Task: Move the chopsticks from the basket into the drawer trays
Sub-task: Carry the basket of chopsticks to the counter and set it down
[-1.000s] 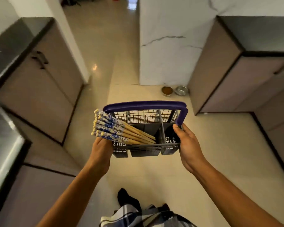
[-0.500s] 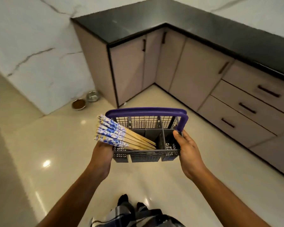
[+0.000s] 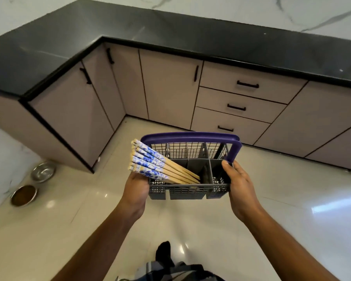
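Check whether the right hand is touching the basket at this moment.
Touching. The head view shows the right hand pressed against the right end of the basket, its thumb lying on the rim beside the purple handle.

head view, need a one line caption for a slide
Both hands, left hand and right hand, carry a grey basket of chopsticks toward closed kitchen drawers.

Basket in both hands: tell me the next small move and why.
Probably step up to the drawer stack and set the basket on the black countertop. All three drawers look closed, and the left hand and right hand both hold the basket with the chopsticks inside, leaving neither free to pull a handle.
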